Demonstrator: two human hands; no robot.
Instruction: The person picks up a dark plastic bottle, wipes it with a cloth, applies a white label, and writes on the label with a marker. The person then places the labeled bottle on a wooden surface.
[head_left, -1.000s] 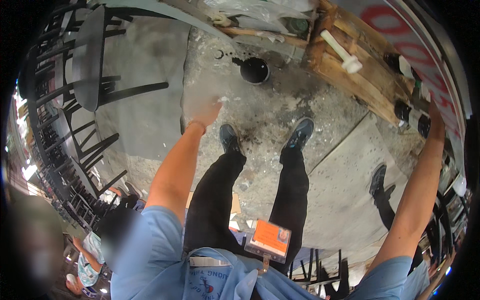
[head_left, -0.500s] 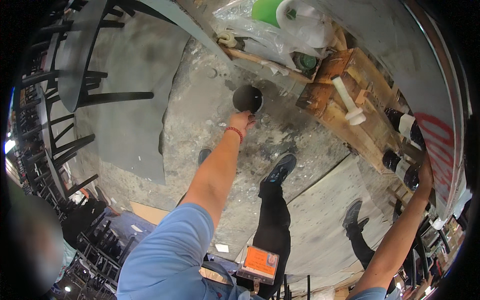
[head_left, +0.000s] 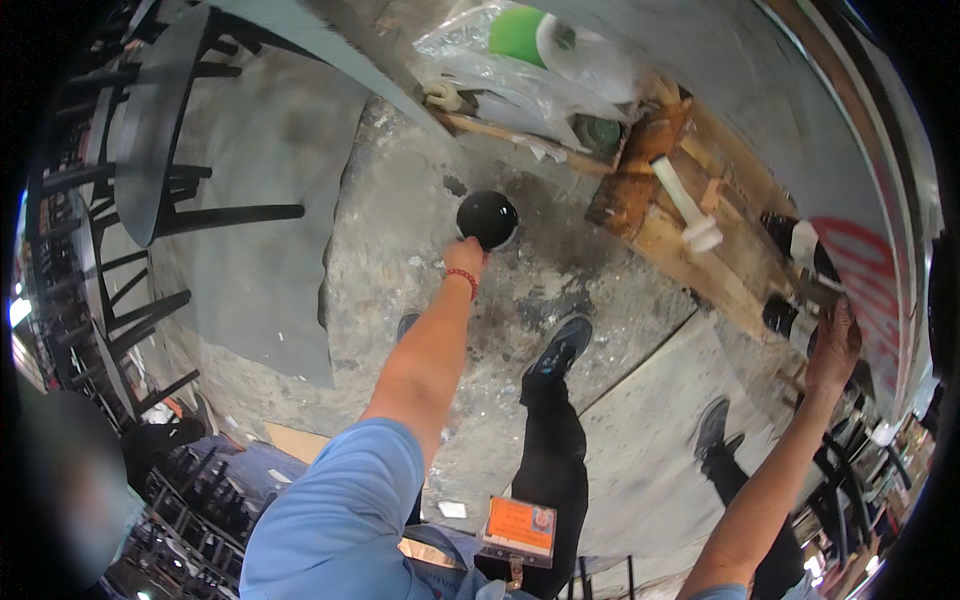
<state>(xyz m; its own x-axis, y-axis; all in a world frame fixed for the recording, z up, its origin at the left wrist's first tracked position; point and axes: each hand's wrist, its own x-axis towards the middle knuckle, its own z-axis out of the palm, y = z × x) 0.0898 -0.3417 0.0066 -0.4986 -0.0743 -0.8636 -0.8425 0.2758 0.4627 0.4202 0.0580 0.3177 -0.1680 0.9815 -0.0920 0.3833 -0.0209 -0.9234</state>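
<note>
**A:** Where is the left hand, and what does it touch?

**B:** The left hand (head_left: 468, 254) is stretched far down to the floor. It is at the near edge of a round black glossy object, like a bowl or lid (head_left: 487, 219), which lies on the stained grey concrete floor (head_left: 400, 260). The hand meets the rim of the object. A red bead bracelet (head_left: 462, 279) is around the wrist.

**B:** The fingers are hidden behind the back of the hand, so I cannot tell if they are wide, narrow or gripping the rim.

**A:** And the right hand?

**B:** The right hand (head_left: 836, 346) is raised at the right side, with the fingers fairly spread and laid flat against the edge of the wooden structure (head_left: 690, 255) there. It seems to lean on it; I see nothing between its fingers.

**A:** What is around the black object?

**B:** Just beyond it stands a rough wooden pallet-like frame made of planks. On this frame lies a white plastic mallet with a long handle (head_left: 684, 205). Farther up are crumpled clear plastic bags (head_left: 510, 80) and a bright green roll (head_left: 518, 33). To the left a large grey sheet (head_left: 255, 210) covers the floor, and black metal chairs (head_left: 110, 180) stand beside it.

**A:** And the person?

**B:** The person wears a light blue shirt (head_left: 330, 510), black trousers and dark blue shoes (head_left: 562, 345). An orange badge (head_left: 520, 525) hangs at the chest.
</note>
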